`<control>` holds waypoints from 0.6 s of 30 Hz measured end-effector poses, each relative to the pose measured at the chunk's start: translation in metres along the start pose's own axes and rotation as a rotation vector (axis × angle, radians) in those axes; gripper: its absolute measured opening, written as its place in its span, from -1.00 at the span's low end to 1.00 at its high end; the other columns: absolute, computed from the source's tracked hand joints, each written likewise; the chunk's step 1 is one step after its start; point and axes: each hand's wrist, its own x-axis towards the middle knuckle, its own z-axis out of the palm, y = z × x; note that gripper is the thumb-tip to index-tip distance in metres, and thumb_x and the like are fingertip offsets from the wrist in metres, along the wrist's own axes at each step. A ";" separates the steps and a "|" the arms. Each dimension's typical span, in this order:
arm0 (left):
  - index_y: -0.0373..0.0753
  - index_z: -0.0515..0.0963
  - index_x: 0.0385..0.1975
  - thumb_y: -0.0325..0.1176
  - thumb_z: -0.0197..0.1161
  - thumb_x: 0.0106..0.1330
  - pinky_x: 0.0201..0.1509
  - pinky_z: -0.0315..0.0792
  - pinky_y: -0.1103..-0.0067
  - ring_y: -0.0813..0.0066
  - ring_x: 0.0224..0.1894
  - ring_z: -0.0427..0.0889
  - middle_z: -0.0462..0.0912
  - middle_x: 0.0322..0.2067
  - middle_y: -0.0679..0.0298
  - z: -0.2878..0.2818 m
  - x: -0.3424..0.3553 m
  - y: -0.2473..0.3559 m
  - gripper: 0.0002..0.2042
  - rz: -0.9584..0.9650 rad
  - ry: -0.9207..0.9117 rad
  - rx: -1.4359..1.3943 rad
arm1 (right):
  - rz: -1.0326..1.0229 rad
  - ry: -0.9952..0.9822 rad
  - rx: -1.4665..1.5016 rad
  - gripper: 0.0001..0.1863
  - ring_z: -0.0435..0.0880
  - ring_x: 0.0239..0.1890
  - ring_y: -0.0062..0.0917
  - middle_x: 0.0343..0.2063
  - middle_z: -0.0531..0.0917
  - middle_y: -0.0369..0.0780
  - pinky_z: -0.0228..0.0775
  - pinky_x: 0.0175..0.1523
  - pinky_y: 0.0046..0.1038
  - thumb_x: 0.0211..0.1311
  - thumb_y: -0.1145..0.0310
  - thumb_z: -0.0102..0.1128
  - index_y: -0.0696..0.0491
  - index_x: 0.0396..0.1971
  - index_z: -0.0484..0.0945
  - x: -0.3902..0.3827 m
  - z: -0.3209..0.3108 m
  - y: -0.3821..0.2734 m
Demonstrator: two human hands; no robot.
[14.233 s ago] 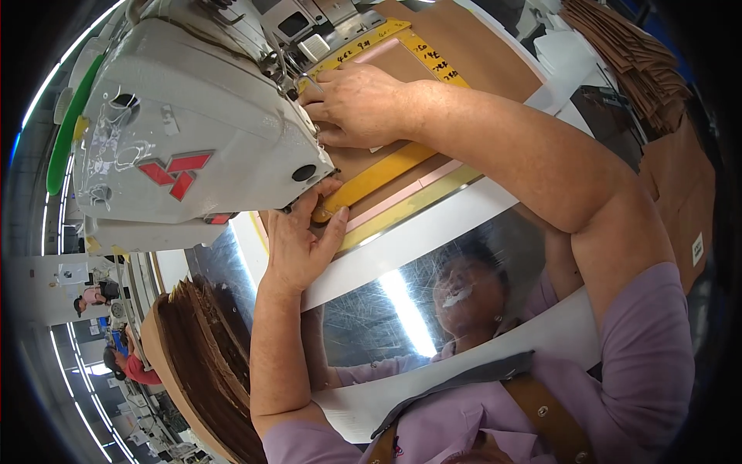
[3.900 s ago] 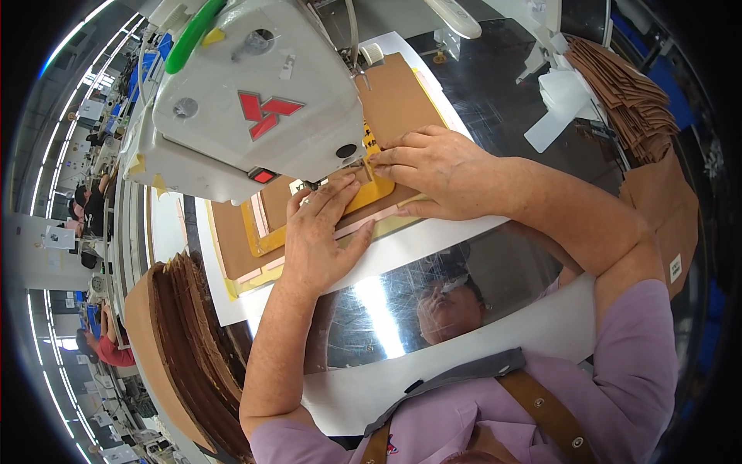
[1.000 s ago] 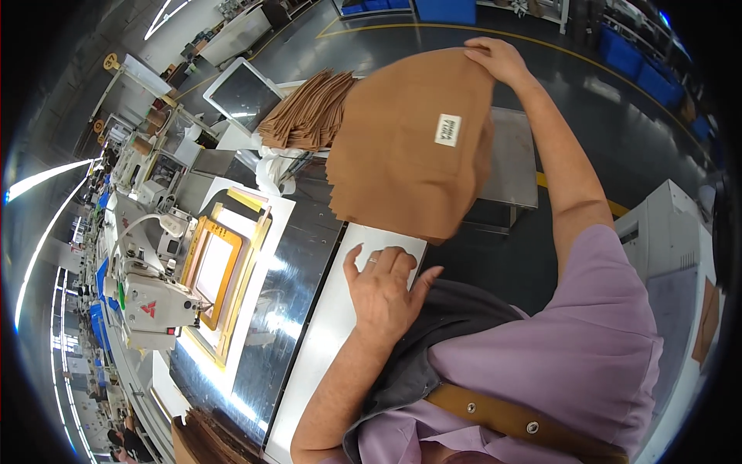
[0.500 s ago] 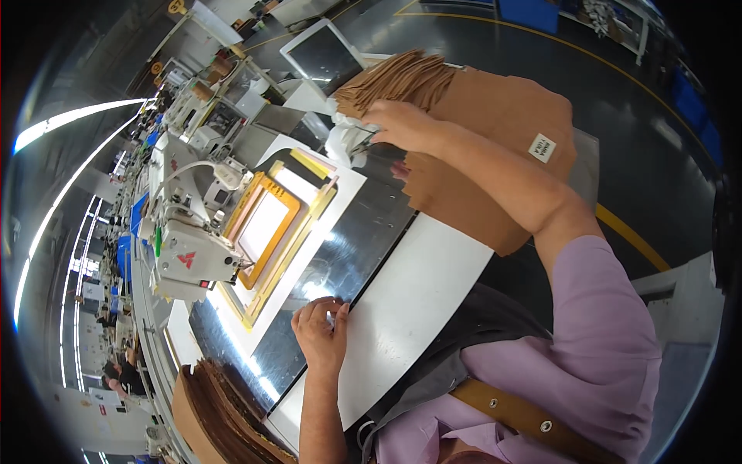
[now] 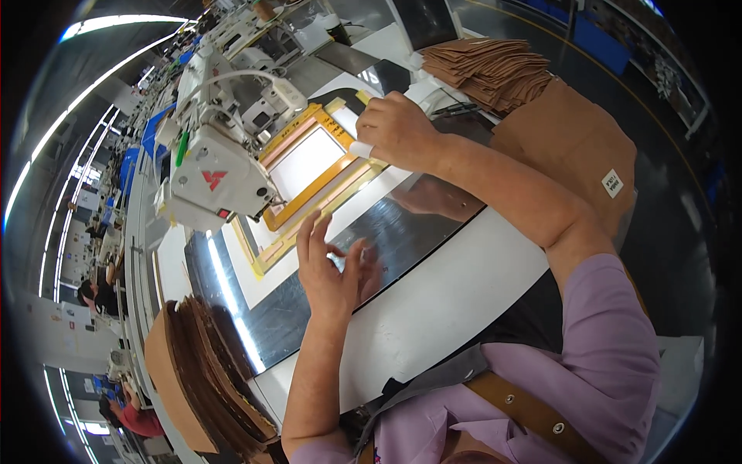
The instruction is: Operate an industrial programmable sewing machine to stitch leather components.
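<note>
My right hand [image 5: 398,133] is closed, with a small white piece [image 5: 361,149] at its thumb and fingertips. It hovers by the right corner of a yellow frame [image 5: 294,205] on a white plate, beneath the head of a white sewing machine [image 5: 220,174]. The piece's kind is too small to make out. My left hand [image 5: 328,271] is raised over the shiny metal table [image 5: 402,240], fingers apart, near the frame's front edge. I see nothing plainly held in it.
A stack of brown pieces [image 5: 483,73] lies at the far right, beside large brown panels [image 5: 572,131] bearing a white label. More brown pieces [image 5: 185,371] are stacked at the lower left. Dark scissors-like tools [image 5: 456,110] lie by the far stack. A screen [image 5: 427,22] stands behind.
My right hand has moved left from beside the brown stack to the frame, with the white piece. My left hand has lifted from the table edge toward the frame, its fingers spreading. The view has shifted.
</note>
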 end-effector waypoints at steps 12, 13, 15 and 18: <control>-0.11 0.62 -0.36 -0.50 0.38 0.13 -0.27 0.55 0.38 0.20 -0.36 0.70 0.72 -0.31 0.29 0.008 0.031 -0.094 -0.87 0.160 0.143 0.468 | -0.155 -0.039 0.149 -0.90 0.61 -0.15 -0.53 -0.37 0.64 -0.38 0.41 -0.01 -0.43 -0.01 0.39 0.29 -0.07 -0.44 0.71 -0.002 0.050 -0.051; -0.10 0.65 -0.32 -0.51 0.34 0.16 -0.32 0.55 0.41 0.23 -0.43 0.70 0.76 -0.31 0.33 0.000 0.029 -0.099 -0.87 0.230 0.099 0.602 | -0.177 -0.027 0.115 -0.85 0.61 -0.13 -0.53 -0.34 0.64 -0.37 0.42 0.00 -0.43 0.01 0.39 0.29 -0.06 -0.37 0.72 -0.003 0.050 -0.051; -0.12 0.66 -0.29 -0.50 0.31 0.19 -0.33 0.55 0.43 0.25 -0.43 0.70 0.76 -0.30 0.33 -0.012 0.032 -0.109 -0.86 0.317 0.077 0.644 | -0.196 -0.016 0.083 -0.81 0.61 -0.12 -0.52 -0.31 0.65 -0.36 0.42 0.01 -0.44 0.02 0.40 0.30 -0.05 -0.31 0.73 -0.007 0.051 -0.047; -0.18 0.66 -0.20 -0.49 0.24 0.21 -0.30 0.55 0.40 0.24 -0.40 0.70 0.76 -0.21 0.26 -0.023 0.033 -0.121 -0.82 0.410 0.000 0.705 | -0.231 -0.074 0.099 -0.74 0.61 -0.08 -0.52 -0.25 0.66 -0.32 0.43 0.04 -0.43 0.04 0.41 0.32 -0.02 -0.21 0.73 -0.010 0.051 -0.044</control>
